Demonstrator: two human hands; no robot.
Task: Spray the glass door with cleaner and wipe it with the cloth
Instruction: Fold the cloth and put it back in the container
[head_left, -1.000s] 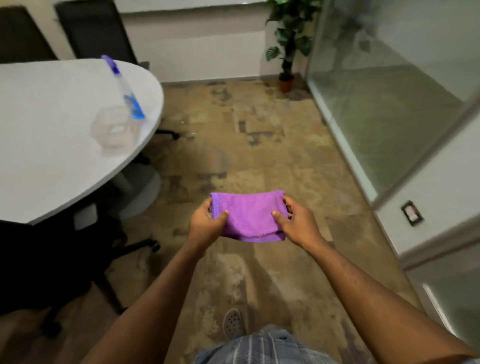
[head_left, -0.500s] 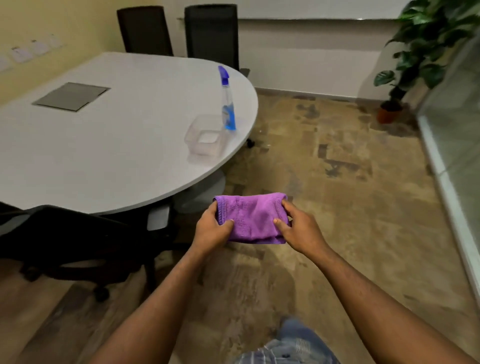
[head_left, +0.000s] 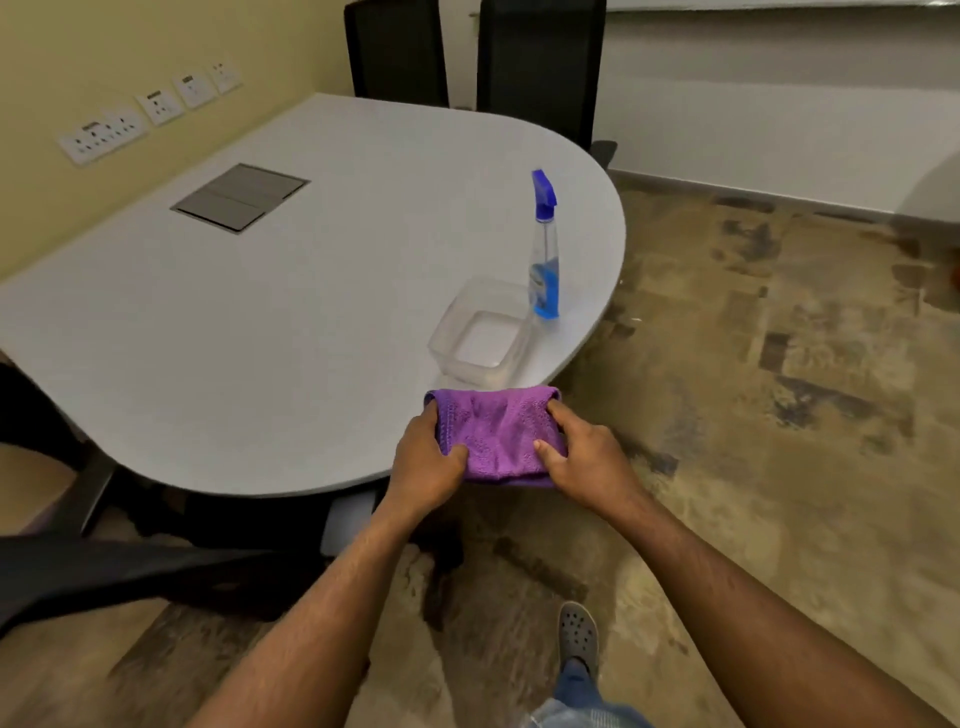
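A folded purple cloth (head_left: 496, 434) is held between both hands at the near edge of the white table (head_left: 260, 322). My left hand (head_left: 423, 465) grips its left side and my right hand (head_left: 589, 462) grips its right side. A clear spray bottle (head_left: 544, 254) with a blue nozzle and blue label stands upright near the table's right edge, beyond the cloth. The glass door is out of view.
A clear plastic container (head_left: 480, 335) sits on the table just behind the cloth, beside the bottle. Two black chairs (head_left: 540, 67) stand at the far side; another black chair (head_left: 104, 571) is at the near left. A grey hatch (head_left: 239, 196) is set in the tabletop.
My view has swung left, away from the glass door and plant, toward the table. Both hands have carried the cloth up to the table's near edge, close to the container.
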